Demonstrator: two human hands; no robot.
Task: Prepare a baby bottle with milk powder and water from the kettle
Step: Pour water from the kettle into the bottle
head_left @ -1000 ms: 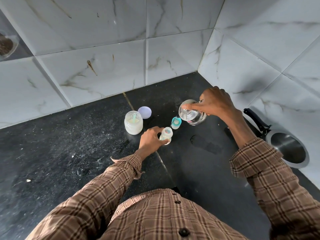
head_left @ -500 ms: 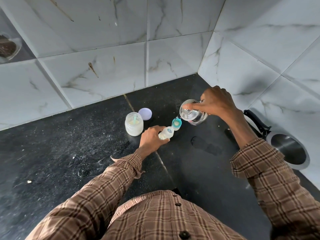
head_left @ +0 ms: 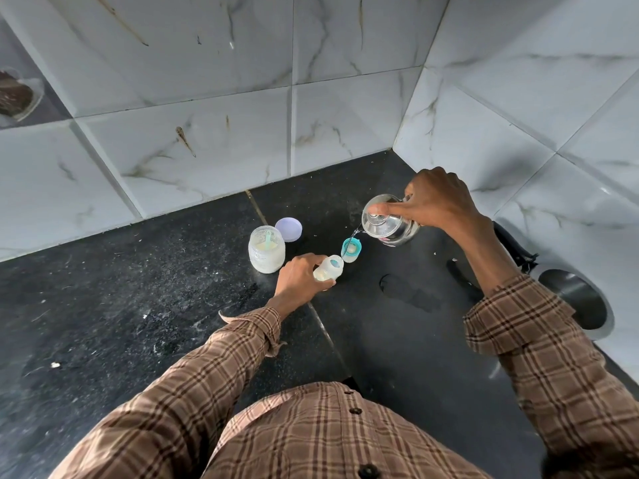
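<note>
My left hand [head_left: 300, 275] grips a small clear baby bottle [head_left: 330, 268], tilted toward the right on the black counter [head_left: 138, 305]. My right hand [head_left: 437, 202] holds a shiny steel kettle [head_left: 387, 223] tipped left, one finger pressing its lid. A thin stream of water runs from the spout into the bottle's open mouth. The teal bottle cap with teat [head_left: 351, 249] stands just behind the bottle. An open jar of milk powder [head_left: 266, 249] with a pale green scoop inside stands left of my left hand.
The jar's lilac lid [head_left: 288, 229] lies behind the jar. A steel pan with a black handle [head_left: 577, 302] sits at the right by the marble-tiled wall. A wet patch [head_left: 408, 292] marks the counter in front of the kettle. A bowl [head_left: 15, 95] sits far left.
The bottle has tilted more to the right toward the spout, and the kettle has tipped further; water now streams into the bottle.
</note>
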